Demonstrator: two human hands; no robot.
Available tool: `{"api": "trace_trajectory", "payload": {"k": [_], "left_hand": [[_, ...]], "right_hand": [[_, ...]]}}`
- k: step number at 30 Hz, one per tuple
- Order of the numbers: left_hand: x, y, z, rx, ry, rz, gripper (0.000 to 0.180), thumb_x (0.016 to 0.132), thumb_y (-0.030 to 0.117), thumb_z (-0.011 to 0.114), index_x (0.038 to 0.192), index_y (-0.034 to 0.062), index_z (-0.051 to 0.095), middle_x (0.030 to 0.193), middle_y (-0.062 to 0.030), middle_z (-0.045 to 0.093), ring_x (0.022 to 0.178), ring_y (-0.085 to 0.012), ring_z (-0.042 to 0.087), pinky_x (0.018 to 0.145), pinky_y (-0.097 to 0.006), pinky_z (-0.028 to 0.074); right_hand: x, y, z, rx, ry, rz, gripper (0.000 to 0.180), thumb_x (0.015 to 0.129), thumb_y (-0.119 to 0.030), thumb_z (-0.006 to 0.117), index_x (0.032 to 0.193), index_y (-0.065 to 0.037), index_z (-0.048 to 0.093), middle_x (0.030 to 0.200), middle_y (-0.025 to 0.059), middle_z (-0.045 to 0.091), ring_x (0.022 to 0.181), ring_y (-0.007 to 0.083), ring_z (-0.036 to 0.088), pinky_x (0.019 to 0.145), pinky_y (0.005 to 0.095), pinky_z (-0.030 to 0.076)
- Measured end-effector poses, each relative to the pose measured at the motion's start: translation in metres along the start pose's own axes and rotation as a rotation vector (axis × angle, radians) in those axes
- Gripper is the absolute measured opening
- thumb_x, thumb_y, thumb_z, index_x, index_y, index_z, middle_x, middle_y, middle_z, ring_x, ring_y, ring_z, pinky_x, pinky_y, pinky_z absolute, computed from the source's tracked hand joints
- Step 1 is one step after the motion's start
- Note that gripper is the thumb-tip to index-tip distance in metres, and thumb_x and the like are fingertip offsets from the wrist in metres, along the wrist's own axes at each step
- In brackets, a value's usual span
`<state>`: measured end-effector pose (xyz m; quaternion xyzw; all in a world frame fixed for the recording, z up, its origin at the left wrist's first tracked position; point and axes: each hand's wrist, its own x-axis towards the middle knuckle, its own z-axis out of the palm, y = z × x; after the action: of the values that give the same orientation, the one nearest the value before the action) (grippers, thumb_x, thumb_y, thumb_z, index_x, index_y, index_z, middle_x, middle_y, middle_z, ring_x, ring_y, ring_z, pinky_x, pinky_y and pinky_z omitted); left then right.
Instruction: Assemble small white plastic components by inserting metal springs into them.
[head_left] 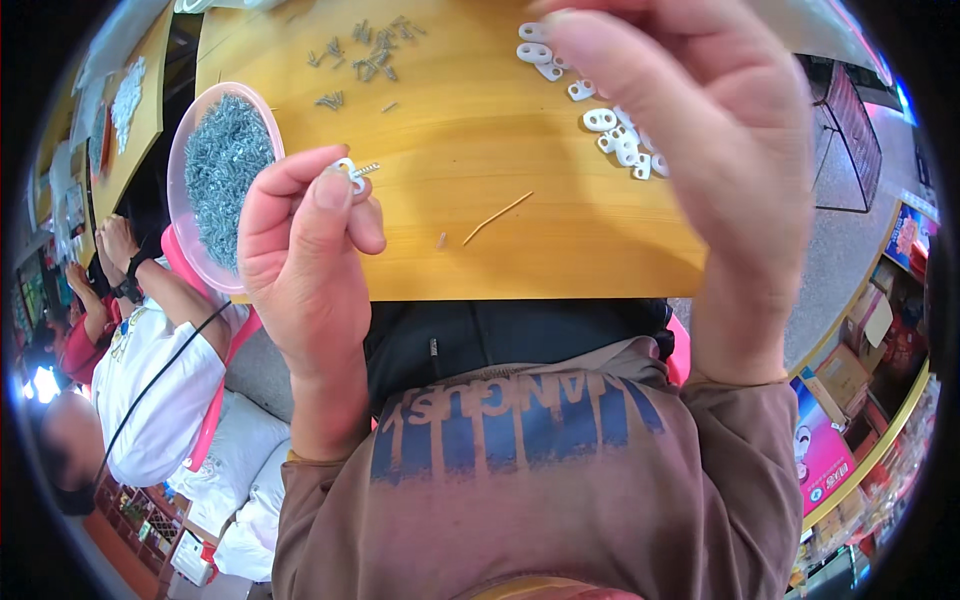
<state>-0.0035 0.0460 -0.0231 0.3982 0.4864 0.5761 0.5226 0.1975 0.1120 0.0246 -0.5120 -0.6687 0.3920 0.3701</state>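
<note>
left hand [310, 225]: we pinch a small white clip with screw [352, 172] between thumb and fingers, above the tabletop [470, 130]. right hand [690, 130]: raised, loosely open, holding nothing. we'd keep the screw straight and the pinch firm.

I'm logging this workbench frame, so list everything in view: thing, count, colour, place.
table: one, yellow wood, upper middle.
bowl of screws: one, pink rim, grey screws, at the table's left edge.
loose screws: a scattered group, grey, far side of the table.
white plastic clips: a cluster, count unclear, table's right part, partly behind the right hand.
thin stick: one, tan, lying mid-table.
neighbouring person: one, white top, lower left.
boxes and packages: several, mixed colours, right edge.
clip with screw: one, white with a grey screw, pinched in the left hand.
left hand: raised, fingers closed on that clip.
right hand: raised above the clips, what it holds is hidden.
</note>
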Motion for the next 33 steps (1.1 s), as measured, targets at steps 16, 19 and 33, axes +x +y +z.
{"api": "trace_trajectory", "payload": {"k": [16, 19, 33], "left_hand": [[-0.007, -0.008, -0.004, 0.006, 0.067, -0.066, 0.015, 0.08, 0.003, 0.05, 0.093, -0.0042, 0.051, 0.073, -0.0055, 0.054, 0.054, -0.0071, 0.046, 0.052, -0.018, 0.037], [-0.008, -0.009, -0.002, 0.011, 0.067, -0.07, 0.015, 0.08, 0.003, 0.05, 0.092, -0.0045, 0.051, 0.073, -0.0054, 0.054, 0.054, -0.0071, 0.046, 0.053, -0.018, 0.037], [-0.002, -0.002, 0.026, -0.005, 0.02, -0.11, 0.015, 0.079, 0.003, 0.051, 0.091, -0.005, 0.051, 0.072, -0.0059, 0.054, 0.052, -0.0077, 0.047, 0.051, -0.018, 0.038]], "right_hand": [[0.012, 0.047, 0.005, -0.714, -0.06, -0.375, 0.01, 0.071, -0.009, 0.052, 0.076, -0.003, 0.058, 0.075, 0.0111, 0.054, 0.077, 0.0273, 0.052, 0.069, 0.034, 0.04], [0.012, 0.058, 0.004, -0.771, -0.113, -0.313, 0.009, 0.072, -0.01, 0.052, 0.074, -0.003, 0.057, 0.074, 0.0114, 0.054, 0.076, 0.0273, 0.052, 0.069, 0.0346, 0.04], [-0.003, 0.056, 0.006, 0.597, -0.105, 0.156, 0.021, 0.078, -0.014, 0.056, 0.091, 0.002, 0.057, 0.074, 0.0036, 0.056, 0.066, 0.009, 0.051, 0.062, 0.0217, 0.042]]}}
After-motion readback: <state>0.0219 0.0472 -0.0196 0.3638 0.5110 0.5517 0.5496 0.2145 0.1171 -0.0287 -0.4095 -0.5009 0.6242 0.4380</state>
